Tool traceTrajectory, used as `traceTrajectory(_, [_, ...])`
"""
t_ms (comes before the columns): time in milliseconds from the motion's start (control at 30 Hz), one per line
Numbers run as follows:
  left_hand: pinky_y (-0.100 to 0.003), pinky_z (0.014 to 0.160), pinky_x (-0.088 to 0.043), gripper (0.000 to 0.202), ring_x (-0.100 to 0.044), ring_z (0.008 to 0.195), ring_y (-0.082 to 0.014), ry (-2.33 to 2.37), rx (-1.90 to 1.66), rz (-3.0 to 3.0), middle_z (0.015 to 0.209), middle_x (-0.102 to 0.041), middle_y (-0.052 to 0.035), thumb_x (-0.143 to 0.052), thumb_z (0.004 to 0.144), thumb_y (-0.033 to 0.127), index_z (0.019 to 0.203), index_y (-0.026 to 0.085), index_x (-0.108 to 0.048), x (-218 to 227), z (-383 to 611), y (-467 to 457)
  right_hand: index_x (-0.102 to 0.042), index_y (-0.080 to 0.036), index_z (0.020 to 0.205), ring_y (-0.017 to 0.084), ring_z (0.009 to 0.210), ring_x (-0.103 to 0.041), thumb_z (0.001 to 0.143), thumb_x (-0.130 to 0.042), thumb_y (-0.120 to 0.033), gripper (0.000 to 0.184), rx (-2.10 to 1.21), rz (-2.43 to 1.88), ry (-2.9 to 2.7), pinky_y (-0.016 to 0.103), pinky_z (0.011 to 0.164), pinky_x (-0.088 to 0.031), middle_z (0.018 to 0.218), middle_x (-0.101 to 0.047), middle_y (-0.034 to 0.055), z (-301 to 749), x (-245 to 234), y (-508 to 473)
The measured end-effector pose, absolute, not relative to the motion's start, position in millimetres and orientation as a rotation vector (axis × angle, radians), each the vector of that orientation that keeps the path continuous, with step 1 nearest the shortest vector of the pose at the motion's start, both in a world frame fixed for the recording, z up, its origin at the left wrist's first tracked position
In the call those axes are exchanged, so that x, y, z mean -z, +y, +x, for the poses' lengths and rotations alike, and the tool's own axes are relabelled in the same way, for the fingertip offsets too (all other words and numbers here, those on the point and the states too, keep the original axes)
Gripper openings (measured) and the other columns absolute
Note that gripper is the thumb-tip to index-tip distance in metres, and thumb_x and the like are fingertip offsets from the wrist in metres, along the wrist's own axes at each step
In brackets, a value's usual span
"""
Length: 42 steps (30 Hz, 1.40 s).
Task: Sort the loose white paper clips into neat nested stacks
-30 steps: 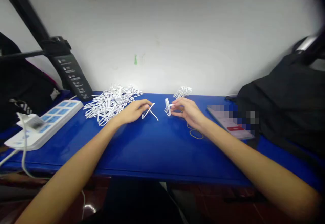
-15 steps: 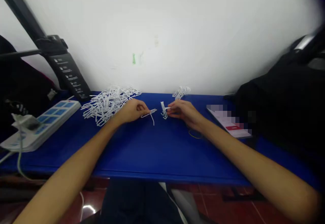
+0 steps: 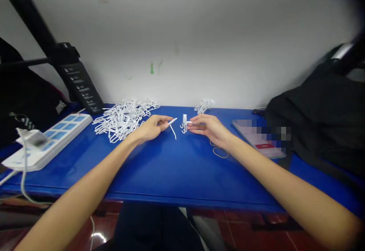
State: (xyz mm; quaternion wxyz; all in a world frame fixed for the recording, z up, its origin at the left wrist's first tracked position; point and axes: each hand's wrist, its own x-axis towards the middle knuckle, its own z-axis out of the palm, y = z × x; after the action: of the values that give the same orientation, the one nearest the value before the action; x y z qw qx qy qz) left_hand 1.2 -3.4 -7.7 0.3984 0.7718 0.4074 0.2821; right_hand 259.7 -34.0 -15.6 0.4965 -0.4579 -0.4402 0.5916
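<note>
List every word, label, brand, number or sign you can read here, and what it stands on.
No text is legible.
Black bottle: white print, too small and blurred to read.
Power strip: blue panels, any lettering too blurred.
White adapter: grey patch, unreadable.
Flat pinkish item: partly pixelated, nothing readable.
White hooks in the right hand: none visible.

Hooks (image 3: pixel 184 121) at the dial's centre are plain white, like the pile (image 3: pixel 121 119) at nine o'clock. The table (image 3: pixel 176 175) is glossy blue. Between eight and nine, the power strip (image 3: pixel 81 119) is white with blue squares; towards ten, the bottle (image 3: pixel 85 91) is black with rows of white print. The bag (image 3: pixel 322 110) at three is black; the floor (image 3: pixel 248 236) at five, dark red with paler lines.
</note>
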Motion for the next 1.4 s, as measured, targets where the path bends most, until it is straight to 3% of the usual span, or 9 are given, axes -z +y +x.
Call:
traceTrajectory(300, [-0.031,0.077,-0.052,0.030,-0.062,0.078,-0.0165,1.029,-0.799,2.080,0.088,-0.067,-0.0035,-0.062,0.092,0.020,0.121,0.016,-0.069,21.5,2.3,8.0,-0.074,-0.017,0.084,0.022,0.085,-0.080,0.074,-0.071,-0.006,0.016,-1.468,-1.115,-1.023,0.034,0.083,-0.066,0.087,-0.082,0.0080,260.9,15.5,-32.3])
traceTrajectory(500, [-0.037,0.087,-0.056,0.029,-0.067,0.100,-0.0223,1.106,-0.818,2.355,0.115,-0.067,-0.0106,-0.070,0.091,0.029,0.118,0.019,-0.072,15.6,-0.9,3.2,-0.074,-0.016,0.085,0.022,0.086,-0.081,0.075,-0.070,-0.005,0.016,-1.461,-1.113,-1.036,0.034,0.083,-0.066,0.087,-0.082,0.0094,259.4,17.6,-32.1])
traceTrajectory(667, [-0.035,0.086,-0.058,0.027,-0.072,0.092,-0.0204,1.004,-0.699,2.288,0.102,-0.076,-0.0080,-0.066,0.095,0.030,0.119,0.018,-0.068,12.4,1.6,-1.0,-0.074,-0.016,0.086,0.022,0.086,-0.081,0.075,-0.071,-0.005,0.016,-1.473,-1.112,-1.052,0.034,0.084,-0.066,0.087,-0.082,0.0099,258.4,19.9,-30.9])
traceTrajectory(800, [-0.036,0.091,-0.058,0.031,-0.073,0.099,-0.0219,0.986,-0.729,2.333,0.111,-0.077,-0.0102,-0.067,0.095,0.031,0.123,0.018,-0.069,13.4,6.2,-3.5,-0.075,-0.016,0.087,0.023,0.088,-0.081,0.077,-0.068,-0.005,0.016,-1.473,-1.118,-1.063,0.035,0.084,-0.066,0.088,-0.082,0.0116,257.4,22.2,-31.2])
traceTrajectory(867, [-0.037,0.094,-0.058,0.035,-0.073,0.104,-0.0228,0.979,-0.748,2.343,0.118,-0.076,-0.0108,-0.068,0.094,0.032,0.126,0.018,-0.069,15.0,8.7,-4.6,-0.075,-0.017,0.086,0.022,0.086,-0.080,0.077,-0.067,-0.005,0.017,-1.442,-1.157,-1.085,0.032,0.078,-0.066,0.087,-0.082,0.0112,256.5,22.4,-31.6])
traceTrajectory(933, [-0.037,0.095,-0.057,0.038,-0.072,0.106,-0.0232,0.967,-0.746,2.342,0.120,-0.076,-0.0101,-0.071,0.093,0.035,0.128,0.018,-0.069,17.2,11.6,-5.6,-0.075,-0.017,0.084,0.019,0.076,-0.078,0.078,-0.070,-0.007,0.014,-1.349,-1.231,-1.149,0.025,0.061,-0.062,0.082,-0.080,0.0090,255.6,21.9,-31.9])
traceTrajectory(1033, [-0.035,0.086,-0.055,0.041,-0.071,0.098,-0.0229,1.005,-0.752,2.366,0.112,-0.077,-0.0077,-0.076,0.091,0.042,0.125,0.019,-0.071,20.2,16.7,-7.7,-0.075,-0.017,0.082,0.013,0.053,-0.066,0.078,-0.074,-0.011,0.008,-1.155,-1.318,-1.315,0.018,0.038,-0.041,0.072,-0.075,0.0047,254.9,20.9,-32.4])
traceTrajectory(1233, [-0.033,0.079,-0.050,0.043,-0.068,0.088,-0.0218,1.121,-0.824,2.376,0.105,-0.078,-0.0054,-0.081,0.086,0.046,0.119,0.019,-0.075,20.7,26.2,-14.2,-0.078,-0.019,0.085,0.010,0.041,-0.061,0.079,-0.079,-0.022,0.007,-0.897,-1.248,-1.659,0.024,0.039,-0.045,0.093,-0.080,0.0050,256.7,25.1,-34.1])
traceTrajectory(1400, [-0.030,0.071,-0.043,0.030,-0.062,0.077,-0.0186,1.143,-0.800,2.407,0.089,-0.074,-0.0028,-0.078,0.089,0.046,0.099,0.018,-0.076,18.4,26.0,-13.8,-0.079,-0.020,0.088,0.013,0.042,-0.063,0.082,-0.076,-0.023,0.008,-0.790,-1.314,-1.799,0.025,0.042,-0.044,0.085,-0.080,0.0028,261.9,29.1,-31.8])
